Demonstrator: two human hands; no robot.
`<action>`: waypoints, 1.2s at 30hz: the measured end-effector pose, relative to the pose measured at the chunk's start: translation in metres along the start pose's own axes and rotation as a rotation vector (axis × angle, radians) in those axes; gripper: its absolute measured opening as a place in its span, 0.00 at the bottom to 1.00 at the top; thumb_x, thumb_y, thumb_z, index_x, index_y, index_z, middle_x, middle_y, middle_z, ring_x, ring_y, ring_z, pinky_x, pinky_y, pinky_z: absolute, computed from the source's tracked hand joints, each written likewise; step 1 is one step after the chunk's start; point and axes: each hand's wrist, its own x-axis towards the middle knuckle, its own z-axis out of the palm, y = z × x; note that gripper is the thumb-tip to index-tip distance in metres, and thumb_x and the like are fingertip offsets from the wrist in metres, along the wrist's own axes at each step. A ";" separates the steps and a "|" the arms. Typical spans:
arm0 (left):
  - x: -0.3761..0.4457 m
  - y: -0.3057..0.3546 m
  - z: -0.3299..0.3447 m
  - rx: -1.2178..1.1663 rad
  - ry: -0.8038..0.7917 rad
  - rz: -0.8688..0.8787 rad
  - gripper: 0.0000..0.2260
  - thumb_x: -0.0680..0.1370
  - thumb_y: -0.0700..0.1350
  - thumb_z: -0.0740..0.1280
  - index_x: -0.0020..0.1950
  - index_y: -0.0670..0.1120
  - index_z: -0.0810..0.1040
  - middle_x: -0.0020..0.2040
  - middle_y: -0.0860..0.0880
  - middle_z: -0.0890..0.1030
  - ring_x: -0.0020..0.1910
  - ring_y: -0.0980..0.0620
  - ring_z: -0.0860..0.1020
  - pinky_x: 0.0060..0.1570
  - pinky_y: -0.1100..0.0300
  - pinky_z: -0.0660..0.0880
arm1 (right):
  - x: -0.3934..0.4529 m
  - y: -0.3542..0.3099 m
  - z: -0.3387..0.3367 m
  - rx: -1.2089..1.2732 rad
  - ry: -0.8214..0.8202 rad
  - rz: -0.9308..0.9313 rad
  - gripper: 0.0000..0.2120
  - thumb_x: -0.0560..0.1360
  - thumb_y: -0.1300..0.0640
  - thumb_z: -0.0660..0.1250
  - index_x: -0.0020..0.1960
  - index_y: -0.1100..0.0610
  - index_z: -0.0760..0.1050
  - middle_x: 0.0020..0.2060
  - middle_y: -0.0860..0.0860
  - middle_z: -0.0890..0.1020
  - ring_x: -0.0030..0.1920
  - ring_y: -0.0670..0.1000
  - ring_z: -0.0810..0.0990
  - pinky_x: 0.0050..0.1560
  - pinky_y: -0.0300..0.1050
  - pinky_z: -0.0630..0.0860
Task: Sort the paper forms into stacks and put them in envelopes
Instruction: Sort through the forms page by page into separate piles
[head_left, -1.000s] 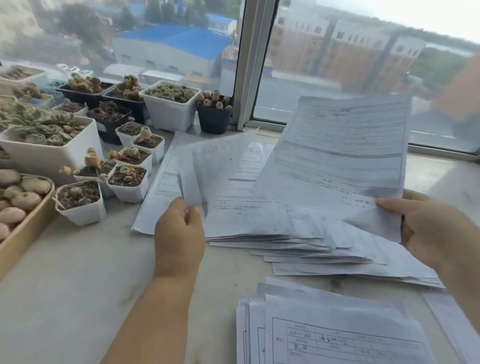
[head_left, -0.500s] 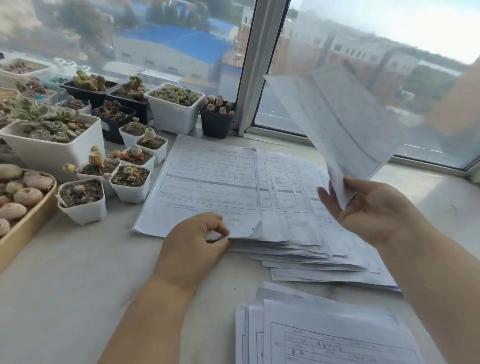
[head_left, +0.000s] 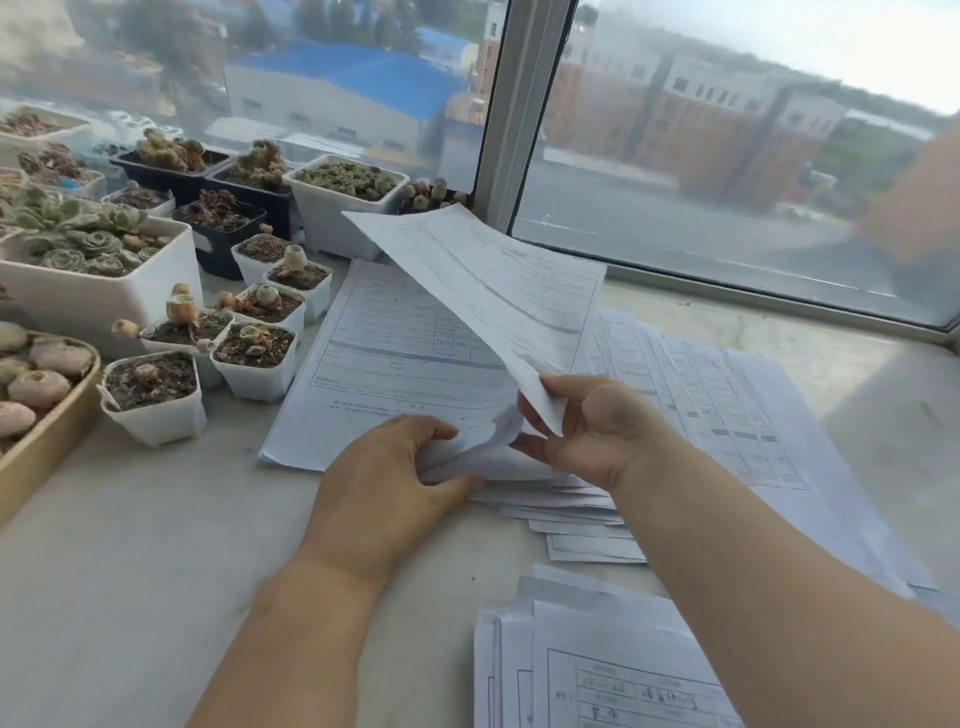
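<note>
A fanned pile of printed paper forms (head_left: 717, 405) lies across the pale window ledge. My right hand (head_left: 592, 431) pinches the near corner of one raised form (head_left: 493, 280), which tilts up and away over the pile's left part. My left hand (head_left: 395, 478) grips the near edge of the pile's top sheets (head_left: 395, 358), with its fingers curled round the lifted corners. A second stack of forms (head_left: 597, 660) lies nearer to me at the bottom of the view. No envelope is in view.
Many small white and black pots of succulents (head_left: 254, 353) crowd the ledge on the left, close to the pile's left edge. A tan tray of round succulents (head_left: 47, 431) sits at far left. The window frame (head_left: 519, 109) rises behind the papers.
My right hand has swung the raised form down and leftwards, from high at the right to over the pile's left side. My left hand has curled more tightly on the pile's near edge.
</note>
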 end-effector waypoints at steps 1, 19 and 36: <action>0.000 0.000 0.001 0.018 0.015 0.016 0.12 0.69 0.53 0.74 0.51 0.58 0.78 0.45 0.61 0.77 0.47 0.61 0.73 0.42 0.72 0.65 | 0.001 0.000 0.003 0.032 -0.020 -0.026 0.11 0.81 0.66 0.57 0.54 0.63 0.78 0.29 0.53 0.82 0.27 0.49 0.81 0.47 0.61 0.79; 0.010 -0.007 0.000 -0.770 0.604 -0.609 0.08 0.80 0.44 0.60 0.41 0.45 0.69 0.35 0.50 0.72 0.38 0.46 0.70 0.39 0.55 0.66 | -0.048 -0.053 -0.070 -0.767 0.370 -0.219 0.12 0.79 0.67 0.61 0.60 0.61 0.77 0.54 0.57 0.82 0.53 0.60 0.81 0.55 0.56 0.78; 0.006 -0.001 0.011 -0.434 0.412 -0.018 0.09 0.78 0.37 0.65 0.50 0.50 0.80 0.46 0.54 0.82 0.48 0.61 0.79 0.51 0.72 0.71 | 0.028 -0.002 -0.002 -0.854 0.148 0.023 0.08 0.79 0.65 0.63 0.56 0.59 0.77 0.52 0.58 0.83 0.50 0.59 0.83 0.54 0.59 0.80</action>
